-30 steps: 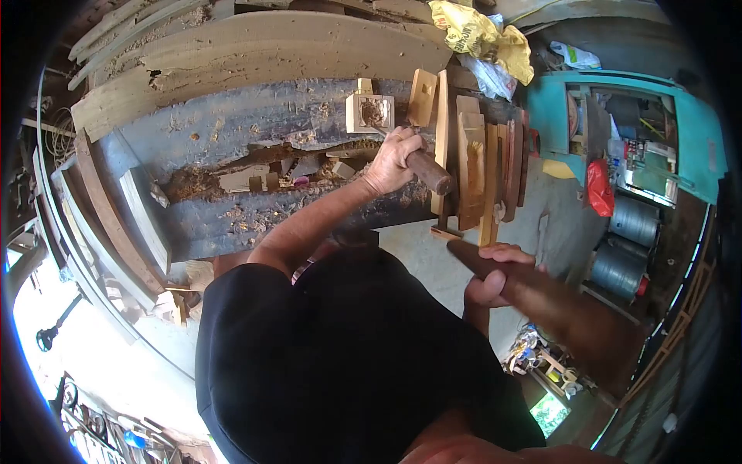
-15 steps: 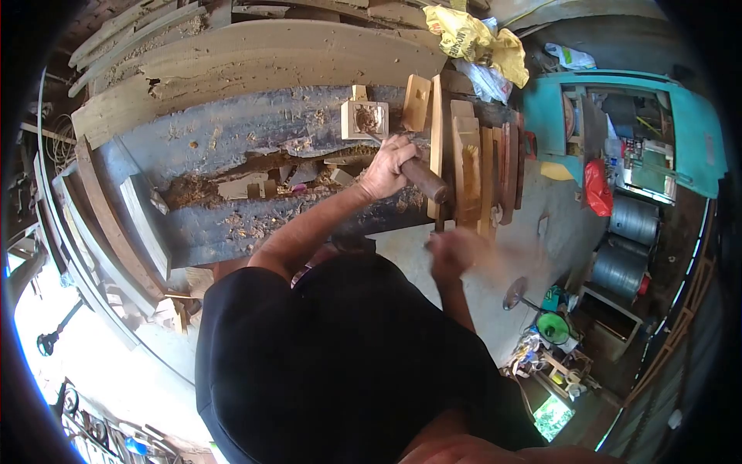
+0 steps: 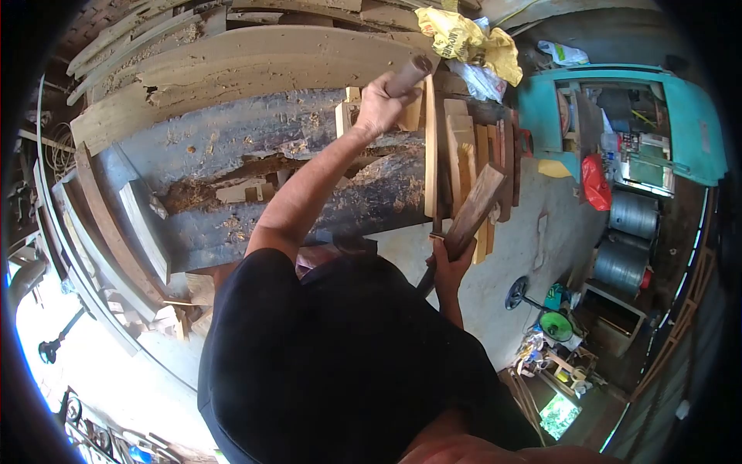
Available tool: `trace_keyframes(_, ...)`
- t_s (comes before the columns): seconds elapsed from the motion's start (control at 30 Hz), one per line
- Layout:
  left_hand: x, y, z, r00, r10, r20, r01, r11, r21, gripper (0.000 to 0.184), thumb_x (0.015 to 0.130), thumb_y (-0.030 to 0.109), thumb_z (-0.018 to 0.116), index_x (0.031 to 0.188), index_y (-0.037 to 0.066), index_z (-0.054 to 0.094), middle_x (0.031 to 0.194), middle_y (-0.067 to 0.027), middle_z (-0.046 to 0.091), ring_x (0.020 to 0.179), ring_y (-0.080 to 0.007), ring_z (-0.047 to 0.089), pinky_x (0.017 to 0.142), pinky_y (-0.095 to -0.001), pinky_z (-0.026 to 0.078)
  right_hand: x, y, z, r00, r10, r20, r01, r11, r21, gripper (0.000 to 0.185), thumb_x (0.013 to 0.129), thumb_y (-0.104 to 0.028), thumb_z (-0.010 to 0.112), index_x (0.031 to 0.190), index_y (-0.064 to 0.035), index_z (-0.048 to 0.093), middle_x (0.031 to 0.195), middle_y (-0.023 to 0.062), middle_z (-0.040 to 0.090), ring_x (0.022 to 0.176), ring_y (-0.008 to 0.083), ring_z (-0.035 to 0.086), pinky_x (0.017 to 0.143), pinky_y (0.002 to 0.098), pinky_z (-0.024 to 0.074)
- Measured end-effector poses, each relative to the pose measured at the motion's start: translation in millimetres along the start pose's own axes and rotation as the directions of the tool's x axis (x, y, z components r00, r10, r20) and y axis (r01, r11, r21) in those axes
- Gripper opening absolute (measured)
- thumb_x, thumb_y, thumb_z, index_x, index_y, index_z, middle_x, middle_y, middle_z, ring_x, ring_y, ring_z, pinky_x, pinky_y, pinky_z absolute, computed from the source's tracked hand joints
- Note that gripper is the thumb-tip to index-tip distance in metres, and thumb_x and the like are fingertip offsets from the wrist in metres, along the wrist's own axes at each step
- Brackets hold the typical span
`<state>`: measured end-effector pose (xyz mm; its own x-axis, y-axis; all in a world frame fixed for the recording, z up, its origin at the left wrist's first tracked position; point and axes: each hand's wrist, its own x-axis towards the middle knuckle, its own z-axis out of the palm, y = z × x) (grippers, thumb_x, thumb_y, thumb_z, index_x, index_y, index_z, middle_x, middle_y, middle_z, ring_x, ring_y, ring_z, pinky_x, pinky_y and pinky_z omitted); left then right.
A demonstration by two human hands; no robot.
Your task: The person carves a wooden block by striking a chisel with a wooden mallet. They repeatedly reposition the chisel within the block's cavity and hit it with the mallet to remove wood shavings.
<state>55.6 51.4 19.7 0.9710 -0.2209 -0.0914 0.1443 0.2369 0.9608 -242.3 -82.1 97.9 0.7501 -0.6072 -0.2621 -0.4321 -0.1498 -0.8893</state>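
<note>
My left hand [image 3: 379, 107] is wrapped round the thick wooden handle of a chisel [image 3: 410, 75], whose handle end points up and right; its blade is hidden. Beneath this hand, the hollowed wooden block [image 3: 342, 120] is partly covered, with only its left side showing. Beside it lies another short wood piece [image 3: 412, 114], partly behind the hand. Lower right, my right hand [image 3: 448, 267] grips a long wooden mallet [image 3: 477, 205] by its narrower part. The mallet's thick end slants up and right over the boards.
The dark, worn workbench [image 3: 255, 131] has a rough split with wood chips in it. Several upright boards [image 3: 461, 151] line its right end. Long planks [image 3: 270, 58] lie along the far side. A yellow bag [image 3: 464, 39], a teal cabinet [image 3: 541, 116] and a green fan [image 3: 555, 326] are around.
My left hand has moved up, and the chisel handle has swung from pointing down-right to up-right. The right hand, blurred before, now shows clearly with the mallet raised toward the boards.
</note>
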Motion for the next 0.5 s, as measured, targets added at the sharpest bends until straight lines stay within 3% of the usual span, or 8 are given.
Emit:
trace_keyframes(0.03,-13.4,6.0,3.6,1.0,-0.024,-0.001,0.024,0.999,0.024,0.037,0.078,0.016,0.078,0.108,0.005,0.059,0.099,-0.0084,0.067,0.089,-0.0153,0.065,0.079,-0.0308,0.057,-3.0,2.9,-0.5,1.0,0.008,0.004,-0.008,1.0,0.005,0.066,0.082,-0.015,0.073,0.131,-0.0001,0.031,0.089,0.0103,0.057,0.058,0.0135,0.057,0.047,0.0254,0.0487)
trace_keyframes(0.1,-42.4,5.9,12.2,0.988,0.152,0.032,-0.155,0.978,0.143,0.032,0.075,0.012,0.078,0.101,0.006,0.06,0.095,-0.0055,0.066,0.085,-0.0149,0.064,0.079,-0.028,0.057,-3.7,7.9,-2.5,0.992,-0.121,0.033,0.123,0.99,-0.066,0.048,0.084,-0.009,0.07,0.119,-0.0031,0.037,0.083,0.008,0.055,0.053,0.0124,0.056,0.047,0.0251,0.0478)
trace_keyframes(0.2,-65.9,-15.7,30.2,0.914,0.405,0.034,-0.402,0.887,0.227,0.025,0.064,0.0,0.071,0.084,0.007,0.057,0.082,-0.0106,0.06,0.081,-0.0282,0.063,0.071,-0.0399,0.053,-5.6,8.8,-4.3,0.993,-0.116,0.017,0.117,0.988,-0.102,0.049,0.084,-0.01,0.07,0.119,-0.0029,0.037,0.085,0.0084,0.054,0.054,0.013,0.056,0.049,0.0253,0.0483)
trace_keyframes(0.23,-72.4,-17.9,33.0,0.904,0.427,0.041,-0.423,0.872,0.245,0.023,0.066,0.001,0.07,0.083,0.006,0.055,0.079,-0.0126,0.056,0.08,-0.0334,0.059,0.071,-0.0428,0.046,-5.7,8.3,-4.2,0.993,-0.113,0.021,0.115,0.987,-0.108,0.049,0.084,-0.01,0.07,0.119,-0.0029,0.037,0.085,0.0084,0.054,0.054,0.013,0.056,0.049,0.0253,0.0483)
trace_keyframes(0.3,-79.2,-24.8,36.9,0.887,0.458,0.067,-0.457,0.846,0.275,0.023,0.067,0.005,0.072,0.084,0.006,0.056,0.08,-0.0132,0.055,0.081,-0.0348,0.056,0.072,-0.0431,0.042,-5.9,6.1,-3.9,0.992,-0.124,-0.001,0.124,0.988,-0.094,0.049,0.083,-0.009,0.07,0.118,-0.0028,0.037,0.083,0.0077,0.053,0.055,0.0134,0.056,0.049,0.0254,0.0484)
trace_keyframes(0.5,-80.6,-26.7,33.6,0.871,0.483,0.088,-0.484,0.815,0.319,0.022,0.07,0.012,0.074,0.084,0.008,0.057,0.082,-0.0126,0.055,0.082,-0.035,0.055,0.072,-0.0429,0.04,-6.5,1.1,-6.1,0.995,-0.098,0.009,0.098,0.987,-0.125,0.049,0.083,-0.011,0.071,0.118,-0.0036,0.037,0.08,0.0072,0.052,0.054,0.0134,0.055,0.049,0.0257,0.0472)
